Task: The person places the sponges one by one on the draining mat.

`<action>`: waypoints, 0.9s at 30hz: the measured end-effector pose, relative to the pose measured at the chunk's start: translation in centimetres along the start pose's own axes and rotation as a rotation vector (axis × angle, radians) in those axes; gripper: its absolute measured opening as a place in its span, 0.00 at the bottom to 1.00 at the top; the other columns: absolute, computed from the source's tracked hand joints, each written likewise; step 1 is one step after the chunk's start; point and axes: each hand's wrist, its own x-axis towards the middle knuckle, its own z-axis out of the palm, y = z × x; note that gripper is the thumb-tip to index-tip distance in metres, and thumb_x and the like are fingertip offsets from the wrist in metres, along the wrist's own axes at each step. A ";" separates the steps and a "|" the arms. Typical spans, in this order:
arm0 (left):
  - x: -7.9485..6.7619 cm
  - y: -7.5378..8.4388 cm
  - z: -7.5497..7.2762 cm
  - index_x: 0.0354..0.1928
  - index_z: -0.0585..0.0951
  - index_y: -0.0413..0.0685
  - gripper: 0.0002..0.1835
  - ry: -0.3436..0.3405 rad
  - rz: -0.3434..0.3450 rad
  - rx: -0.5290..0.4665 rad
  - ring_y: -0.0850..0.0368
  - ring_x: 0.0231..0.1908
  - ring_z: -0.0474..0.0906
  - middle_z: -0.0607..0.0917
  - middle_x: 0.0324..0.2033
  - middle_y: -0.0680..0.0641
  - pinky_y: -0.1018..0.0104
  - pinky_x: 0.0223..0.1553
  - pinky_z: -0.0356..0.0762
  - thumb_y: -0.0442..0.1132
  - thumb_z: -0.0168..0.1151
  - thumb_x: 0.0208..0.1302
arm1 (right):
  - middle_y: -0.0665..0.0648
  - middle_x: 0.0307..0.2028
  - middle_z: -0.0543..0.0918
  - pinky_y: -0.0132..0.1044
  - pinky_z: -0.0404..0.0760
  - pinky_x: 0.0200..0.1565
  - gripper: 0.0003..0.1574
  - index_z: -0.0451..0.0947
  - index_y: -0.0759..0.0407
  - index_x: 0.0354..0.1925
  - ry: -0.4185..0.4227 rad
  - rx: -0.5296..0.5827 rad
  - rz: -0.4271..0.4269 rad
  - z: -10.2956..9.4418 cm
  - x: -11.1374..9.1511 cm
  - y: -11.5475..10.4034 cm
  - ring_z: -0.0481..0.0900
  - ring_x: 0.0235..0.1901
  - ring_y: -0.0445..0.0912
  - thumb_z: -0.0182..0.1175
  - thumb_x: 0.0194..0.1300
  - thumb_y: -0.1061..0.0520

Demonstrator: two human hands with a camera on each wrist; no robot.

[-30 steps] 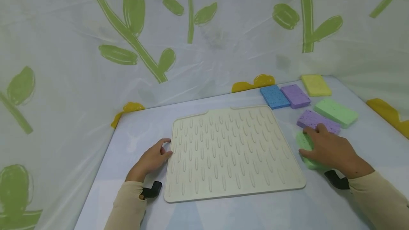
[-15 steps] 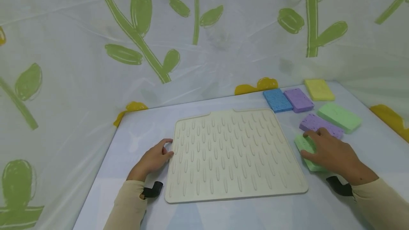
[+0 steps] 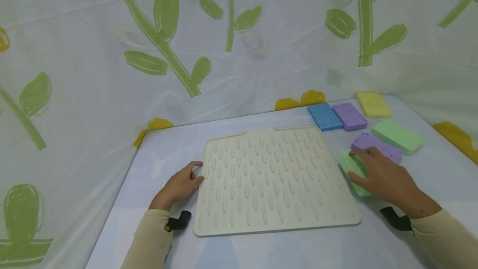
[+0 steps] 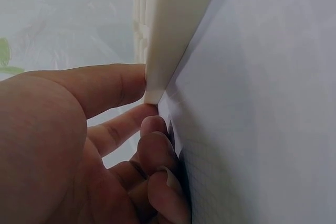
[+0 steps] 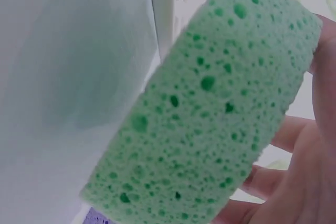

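A cream draining mat [image 3: 267,182] with raised oval ridges lies on the white table. My left hand [image 3: 180,186] is at its left side, with thumb and forefinger [image 4: 123,121] touching the edge, spread apart along it; the other fingers are curled loosely beneath, holding nothing. To the right of the mat, my right hand [image 3: 386,177] grips a light green sponge [image 3: 352,167] from above by its sides. In the right wrist view, the pitted face of the sponge [image 5: 205,103] hangs tilted over the table, partly hiding the mat's edge [image 5: 164,11].
Just behind the right hand lie a purple sponge [image 3: 377,146] and another light green sponge [image 3: 397,136]. Farther back are a blue sponge [image 3: 325,116], a second purple one [image 3: 349,116] and a yellow one [image 3: 374,104]. A flower-printed curtain [image 3: 276,74] rises behind the table.
The right hand has brought the green sponge slightly left, closer to the mat's right edge. The left hand stays at the mat's left edge. The head view has shifted a little.
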 end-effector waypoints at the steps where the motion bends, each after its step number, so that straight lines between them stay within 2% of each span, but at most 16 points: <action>1: 0.0 0.0 0.0 0.72 0.66 0.56 0.30 0.001 0.000 0.002 0.55 0.32 0.72 0.77 0.36 0.48 0.64 0.31 0.68 0.46 0.59 0.71 | 0.77 0.60 0.68 0.46 0.74 0.21 0.41 0.67 0.60 0.66 0.003 0.007 -0.003 0.0 0.0 -0.1 0.80 0.36 0.58 0.63 0.64 0.40; 5: 0.0 0.1 -0.2 0.72 0.66 0.56 0.29 0.001 -0.003 0.001 0.55 0.32 0.72 0.77 0.36 0.47 0.63 0.31 0.68 0.46 0.59 0.71 | 0.76 0.60 0.69 0.45 0.74 0.21 0.40 0.67 0.59 0.66 0.019 0.011 -0.018 0.1 0.1 -0.4 0.80 0.37 0.59 0.63 0.65 0.39; 18: 0.1 0.0 -0.1 0.72 0.66 0.56 0.29 -0.004 0.008 0.007 0.55 0.31 0.72 0.77 0.36 0.48 0.64 0.31 0.68 0.46 0.59 0.71 | 0.74 0.59 0.71 0.55 0.80 0.30 0.37 0.69 0.59 0.64 0.109 -0.008 -0.090 0.7 -0.1 -1.1 0.79 0.47 0.66 0.66 0.64 0.45; 27: 0.2 0.1 -0.2 0.72 0.66 0.56 0.30 -0.007 0.008 0.005 0.55 0.32 0.72 0.77 0.36 0.48 0.64 0.31 0.68 0.47 0.59 0.71 | 0.72 0.61 0.69 0.54 0.80 0.32 0.36 0.70 0.57 0.64 0.099 0.001 -0.110 0.6 -0.1 -1.7 0.78 0.50 0.66 0.66 0.64 0.43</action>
